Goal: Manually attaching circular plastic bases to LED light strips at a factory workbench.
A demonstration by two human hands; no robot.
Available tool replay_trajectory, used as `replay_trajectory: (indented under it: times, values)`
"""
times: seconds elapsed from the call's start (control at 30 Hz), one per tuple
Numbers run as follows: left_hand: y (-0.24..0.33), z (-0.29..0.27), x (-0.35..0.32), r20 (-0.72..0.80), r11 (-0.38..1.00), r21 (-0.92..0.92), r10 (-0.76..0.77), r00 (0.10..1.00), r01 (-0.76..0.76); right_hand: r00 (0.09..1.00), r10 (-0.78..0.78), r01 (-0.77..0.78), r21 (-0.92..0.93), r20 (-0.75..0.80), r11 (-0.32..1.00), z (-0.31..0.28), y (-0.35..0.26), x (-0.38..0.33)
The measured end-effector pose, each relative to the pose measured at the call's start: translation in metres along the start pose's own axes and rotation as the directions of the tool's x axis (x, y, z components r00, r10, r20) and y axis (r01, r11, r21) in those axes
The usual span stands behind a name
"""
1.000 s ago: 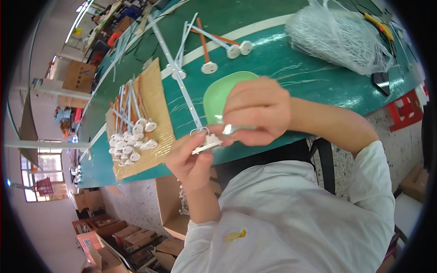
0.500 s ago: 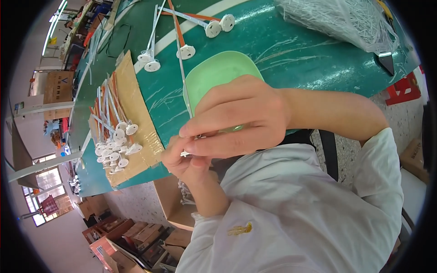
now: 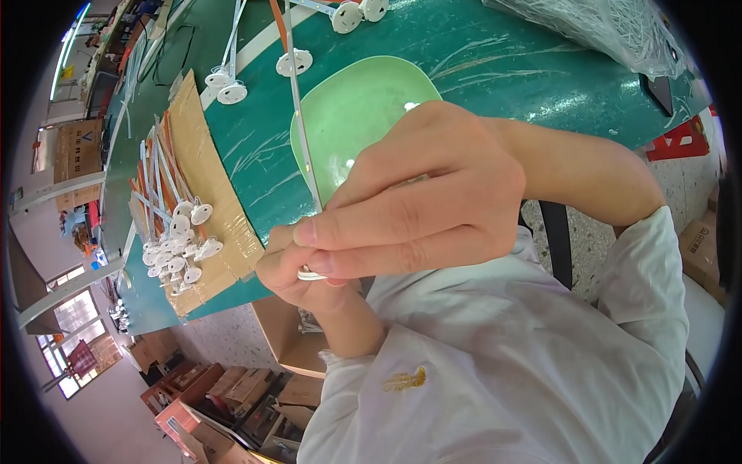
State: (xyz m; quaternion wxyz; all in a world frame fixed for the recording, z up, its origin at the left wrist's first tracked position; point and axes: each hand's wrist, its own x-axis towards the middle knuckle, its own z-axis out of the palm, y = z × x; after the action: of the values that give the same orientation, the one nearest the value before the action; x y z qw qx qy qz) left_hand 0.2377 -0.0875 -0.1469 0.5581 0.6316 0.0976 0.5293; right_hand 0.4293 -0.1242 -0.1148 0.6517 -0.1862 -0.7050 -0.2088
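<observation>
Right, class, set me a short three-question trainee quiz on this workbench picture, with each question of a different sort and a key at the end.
1. True or false: the pale green plastic dish rests on the dark green table top.
2. Multiple choice: the heap of finished white sticks with round disc ends lies on (A) a sheet of brown cardboard, (B) the dish, (C) the floor.
3. Fill in: the left hand and right hand pinch a small white disc fitting at the end of a thin white ____.

Key: 1 true; 2 A; 3 stick.
</observation>
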Motion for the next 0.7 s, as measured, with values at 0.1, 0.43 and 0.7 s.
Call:
replay_trajectory:
  times: [0.1, 0.43, 0.7]
  values:
    - [0.0, 0.0, -0.001, -0.005, 1.0, -0.014, -0.013, 1.0, 0.013, 1.0, -0.001, 0.001, -0.01, 0.005, 1.0, 0.002, -0.001, -0.001]
    - [-0.001, -0.003, -0.003, -0.035, 0.998, -0.002, 0.056, 0.998, -0.056, 0.993, -0.047, 0.044, 0.03, 0.104, 0.999, -0.008, 0.001, 0.004]
    - [0.0, 0.004, -0.001, -0.027, 0.997, 0.034, 0.074, 0.997, -0.073, 0.995, -0.021, 0.019, 0.02, 0.102, 1.0, -0.009, -0.003, 0.0]
